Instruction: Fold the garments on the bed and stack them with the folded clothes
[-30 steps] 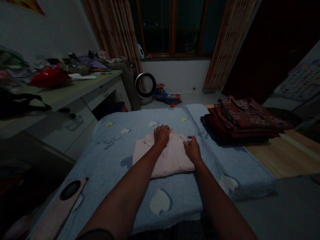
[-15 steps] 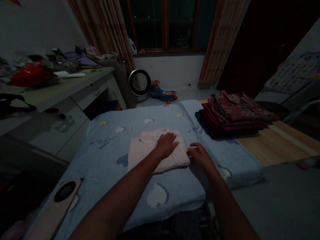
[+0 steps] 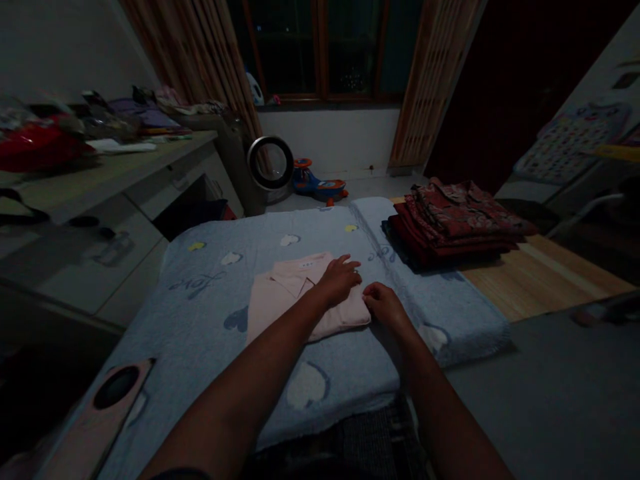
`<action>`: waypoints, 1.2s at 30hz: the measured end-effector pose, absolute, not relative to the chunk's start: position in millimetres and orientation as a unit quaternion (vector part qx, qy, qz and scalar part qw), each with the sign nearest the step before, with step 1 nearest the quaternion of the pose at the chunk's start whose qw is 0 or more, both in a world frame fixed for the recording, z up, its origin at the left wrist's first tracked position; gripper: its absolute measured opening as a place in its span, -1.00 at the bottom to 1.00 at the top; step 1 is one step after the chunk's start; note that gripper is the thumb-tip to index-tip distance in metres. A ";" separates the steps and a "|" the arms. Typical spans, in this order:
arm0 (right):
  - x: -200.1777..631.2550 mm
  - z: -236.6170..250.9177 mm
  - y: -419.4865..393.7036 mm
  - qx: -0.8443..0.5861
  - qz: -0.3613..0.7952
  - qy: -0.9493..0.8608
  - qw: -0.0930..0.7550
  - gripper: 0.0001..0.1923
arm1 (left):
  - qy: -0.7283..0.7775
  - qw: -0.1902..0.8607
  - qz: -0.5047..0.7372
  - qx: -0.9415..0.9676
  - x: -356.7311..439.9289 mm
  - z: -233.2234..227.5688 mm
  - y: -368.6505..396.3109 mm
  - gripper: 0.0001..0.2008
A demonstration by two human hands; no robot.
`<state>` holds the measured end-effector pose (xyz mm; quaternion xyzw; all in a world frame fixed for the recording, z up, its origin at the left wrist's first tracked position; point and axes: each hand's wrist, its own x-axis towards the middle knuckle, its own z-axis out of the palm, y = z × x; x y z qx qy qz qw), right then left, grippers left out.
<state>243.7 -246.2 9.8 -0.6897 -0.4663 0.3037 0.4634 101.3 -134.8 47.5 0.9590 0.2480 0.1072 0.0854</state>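
A folded pale pink shirt (image 3: 280, 293) lies on the blue blanket, its collar showing at the upper part. Across the shirt's right half reaches my left hand (image 3: 341, 280), fingers apart and a little bent near the right edge. It looks to be resting on or just over the cloth. My right hand (image 3: 385, 304) is closed at the shirt's right edge, thumb and fingertips pinching the fabric. The blanket (image 3: 210, 320) has white and yellow hearts and covers the surface under the shirt.
A stack of folded dark red patterned clothes (image 3: 455, 217) sits on the right, by a wooden board (image 3: 545, 280). A pink phone-like object (image 3: 95, 427) with a round dark disc lies front left. A cluttered desk (image 3: 185, 143) stands left; a blue ride-on toy (image 3: 320, 187) is beyond.
My right hand has closed in on the shirt's right edge and its fingers have pinched together. My left hand has shifted toward that edge, fingers more bent. The view has turned slightly right.
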 end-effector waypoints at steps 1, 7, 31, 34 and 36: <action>243.1 11.5 -246.0 -0.685 0.314 -0.464 0.465 -0.87 | 0.242 0.090 0.103 0.961 103.4 47.8 -133.4 -0.76; 240.4 18.5 -251.8 -0.641 0.429 -0.414 0.483 -0.84 | 0.278 0.054 0.182 0.942 105.7 42.9 -130.9 -0.80; 231.3 14.2 -277.2 -0.694 0.293 -0.518 0.406 -0.81 | 0.429 0.113 0.061 0.894 106.5 45.3 -92.6 -0.67; 232.3 16.6 -277.4 -0.688 0.292 -0.539 0.389 -0.79 | 0.430 0.099 0.062 0.895 108.1 46.9 -88.1 -0.78; 231.7 19.6 -277.5 -0.687 0.299 -0.556 0.361 -0.76 | 0.438 0.075 0.093 0.891 108.0 44.8 -88.5 -0.79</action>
